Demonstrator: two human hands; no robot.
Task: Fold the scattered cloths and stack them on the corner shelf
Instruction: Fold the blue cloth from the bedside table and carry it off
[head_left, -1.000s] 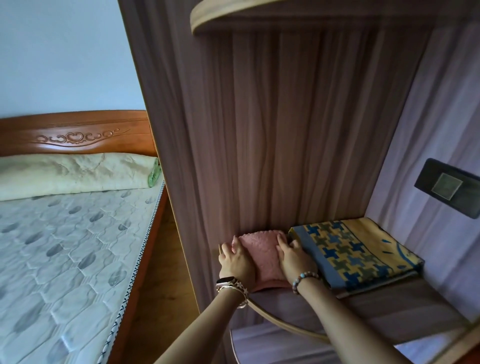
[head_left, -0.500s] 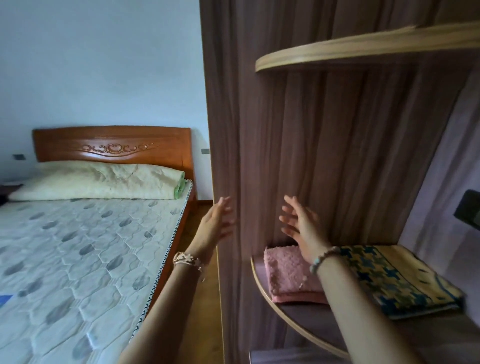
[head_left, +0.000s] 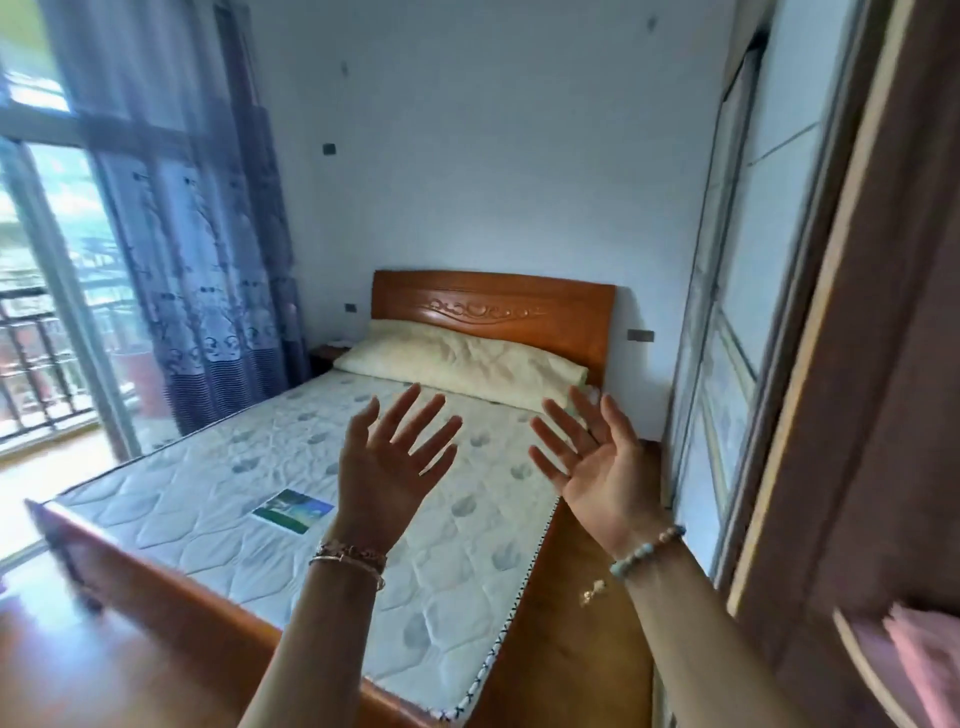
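The pink cloth (head_left: 930, 660) on the corner shelf (head_left: 862, 670) is blurred, cut off at the frame's right edge.

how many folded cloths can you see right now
1: a pink folded cloth on the curved wooden corner shelf, at the lower right edge of the view. Others may lie out of frame; none shows on the white quilted mattress.

A bed with a carved wooden headboard (head_left: 493, 312) stood against the far wall, its quilted mattress (head_left: 291, 499) bare apart from a pale yellow pillow (head_left: 462, 361) at the head and a green-and-blue label (head_left: 292, 510). Purple patterned curtains (head_left: 202, 249) hung beside a balcony railing (head_left: 36, 358).
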